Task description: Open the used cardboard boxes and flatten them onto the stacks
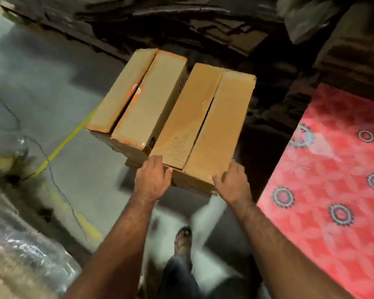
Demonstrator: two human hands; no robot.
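Two hands on near box [203, 126] | left hand [152, 180], right hand [231, 183] grip its near corners

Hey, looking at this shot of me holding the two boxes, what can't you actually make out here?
Head view only:
- Fingertips of the left hand and right hand: hidden under the right box.
- Inside the left box: closed flaps cover it.
- Cardboard stacks behind: too dark.
- Foot: motion-blurred.
- Plastic wrap: cut off by the left edge.

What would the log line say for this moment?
both hands: left hand, right hand grip right box | left box alongside | flaps closed
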